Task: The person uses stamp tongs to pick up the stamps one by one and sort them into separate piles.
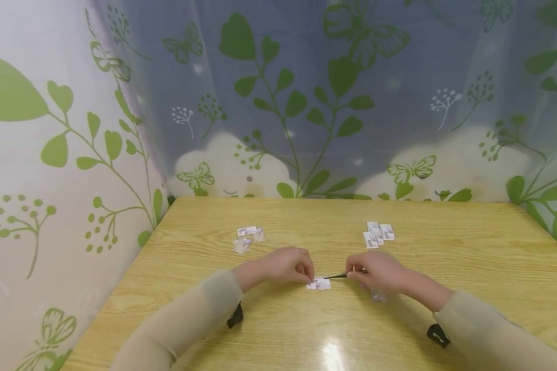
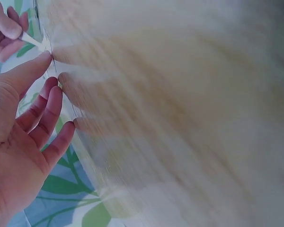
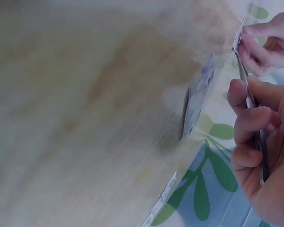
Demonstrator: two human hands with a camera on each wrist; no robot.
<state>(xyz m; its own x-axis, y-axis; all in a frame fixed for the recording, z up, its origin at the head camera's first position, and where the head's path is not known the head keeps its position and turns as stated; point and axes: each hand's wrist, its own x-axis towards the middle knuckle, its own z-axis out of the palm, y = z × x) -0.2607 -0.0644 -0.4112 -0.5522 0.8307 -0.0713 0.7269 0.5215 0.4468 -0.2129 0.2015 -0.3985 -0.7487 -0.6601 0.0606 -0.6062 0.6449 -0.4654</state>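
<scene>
Directions taken from the small printed slip (image 1: 322, 283), 12 o'clock being the bench's far edge. The slip lies on the bench (image 1: 450, 237), between both hands. Left hand (image 1: 283, 265) at 10 o'clock, close in: thumb and forefinger brought together at the slip's near-left corner, pinching it; other fingers loosely bent, tips at the bench top. Right hand (image 1: 379, 270) at 3 o'clock: fingers curled round dark tweezers (image 1: 338, 275), whose tips point to 9 and meet the slip's upper edge. Whether the tips grip it, cannot tell.

Crumpled clear packet (image 1: 379, 296) just under the right hand, partly hidden. Farther out, a loose group of packets (image 1: 247, 231) at 10 o'clock; a cluster of white printed pieces (image 1: 371, 238), overlapping, at 2. Print too small to read. Leaf-and-butterfly curtain (image 1: 306, 103) beyond, at 12.
</scene>
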